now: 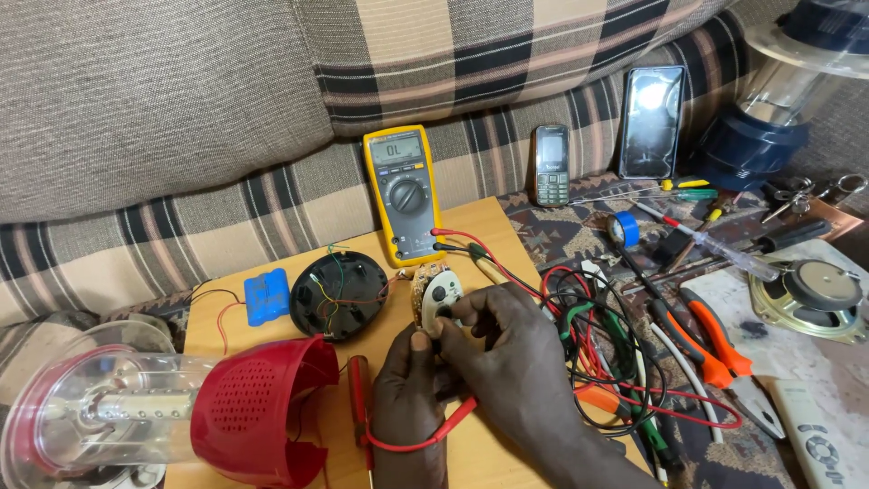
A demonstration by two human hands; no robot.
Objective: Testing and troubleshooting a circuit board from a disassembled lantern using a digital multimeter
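Note:
My left hand [409,394] and my right hand [507,358] meet over a wooden board [475,226], both gripping a small round circuit board with a white part [437,292]. A red probe [360,398] lies by my left hand, its red lead looping under my wrists. A yellow multimeter [404,192] leans against the sofa just behind, its red and black leads running toward my hands. A black round base with thin wires [339,293] and a blue battery pack [267,296] lie to the left.
A red lantern housing with a clear tube [181,407] lies at the lower left. Tangled cables [606,335], orange-handled pliers [715,353], screwdrivers, blue tape [625,228], two phones [550,165], a speaker [819,294] and a remote [828,444] crowd the right.

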